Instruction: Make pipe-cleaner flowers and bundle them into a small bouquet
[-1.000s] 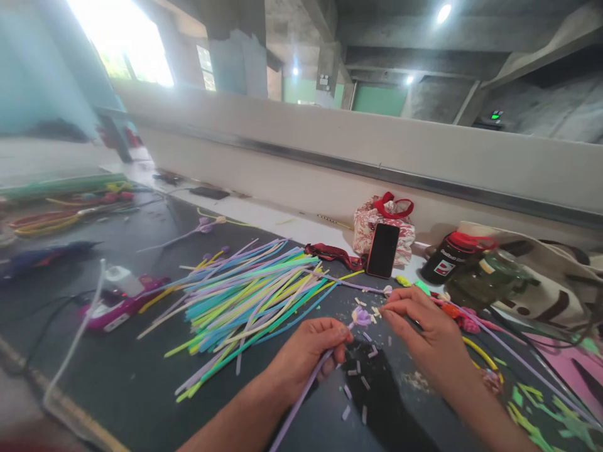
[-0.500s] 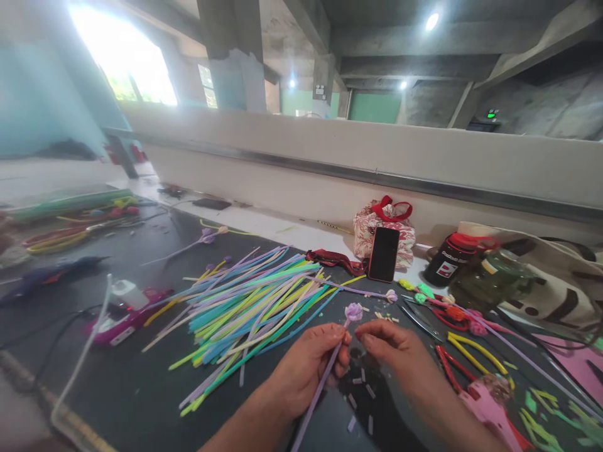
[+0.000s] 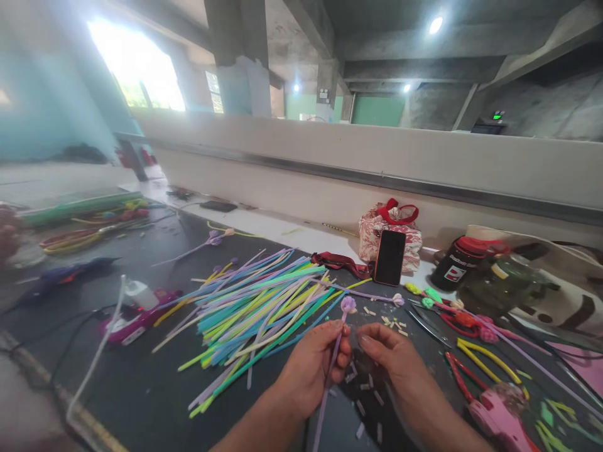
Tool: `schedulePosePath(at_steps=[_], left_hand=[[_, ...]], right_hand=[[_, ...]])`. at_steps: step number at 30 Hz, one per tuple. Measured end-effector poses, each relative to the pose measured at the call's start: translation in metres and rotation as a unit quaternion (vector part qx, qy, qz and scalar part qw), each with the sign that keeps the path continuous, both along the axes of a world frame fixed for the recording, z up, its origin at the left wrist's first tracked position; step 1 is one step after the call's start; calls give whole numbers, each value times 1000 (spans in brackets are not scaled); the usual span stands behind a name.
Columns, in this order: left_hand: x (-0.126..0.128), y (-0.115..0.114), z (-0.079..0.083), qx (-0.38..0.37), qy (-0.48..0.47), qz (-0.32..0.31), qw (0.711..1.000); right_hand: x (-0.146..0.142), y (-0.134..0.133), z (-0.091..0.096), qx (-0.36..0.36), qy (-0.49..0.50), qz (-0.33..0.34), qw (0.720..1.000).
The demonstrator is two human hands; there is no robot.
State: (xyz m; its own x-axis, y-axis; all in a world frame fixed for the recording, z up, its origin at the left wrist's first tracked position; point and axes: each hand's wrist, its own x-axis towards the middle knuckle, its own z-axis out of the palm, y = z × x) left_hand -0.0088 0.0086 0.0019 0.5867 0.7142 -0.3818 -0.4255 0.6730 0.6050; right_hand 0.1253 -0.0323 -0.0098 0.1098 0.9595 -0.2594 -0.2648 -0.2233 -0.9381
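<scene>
Lilac stem [image 3: 343, 321], topped with a purple bud [image 3: 348, 304], stands pinched in the left hand [image 3: 313, 367] just above the dark desk [image 3: 141, 389]. The right hand [image 3: 391, 351] sits just beside it, fingertips drawn together; whether they grip anything cannot be told. Coloured sticks [image 3: 254, 307] fan out to the left, and a pink glue gun [image 3: 499, 414] lies to the right.

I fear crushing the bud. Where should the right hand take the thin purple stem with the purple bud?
Pinch the thin purple stem between the purple bud and the left hand, coming from the right: that stretch is bare, and the right hand is beside it.
</scene>
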Motion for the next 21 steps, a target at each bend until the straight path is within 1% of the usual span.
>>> schedulePosePath(at_steps=[4,7,10,13,14,16,18,21], left_hand=[[1,2,1,-37,6,-12,999],[0,3,1,-45,15,-21,999],[-1,3,0,-23,16,-28,999],[-1,3,0,10,25,-35,999],[-1,2,0,22,33,-31,999],[0,1,-1,42,49,-25,998],[0,1,-1,51,50,-25,997],[-1,0,-2,50,48,-23,997]], right_hand=[[21,-7,11,8,-110,-10,994],[47,-11,25,20,-179,-43,983],[77,-13,39,39,-245,-79,965],[99,-13,49,40,-299,-84,950],[104,-12,50,34,-327,-80,941],[111,-9,48,22,-397,-60,915],[115,-5,41,21,-458,-32,888],[118,2,29,24,-504,8,863]])
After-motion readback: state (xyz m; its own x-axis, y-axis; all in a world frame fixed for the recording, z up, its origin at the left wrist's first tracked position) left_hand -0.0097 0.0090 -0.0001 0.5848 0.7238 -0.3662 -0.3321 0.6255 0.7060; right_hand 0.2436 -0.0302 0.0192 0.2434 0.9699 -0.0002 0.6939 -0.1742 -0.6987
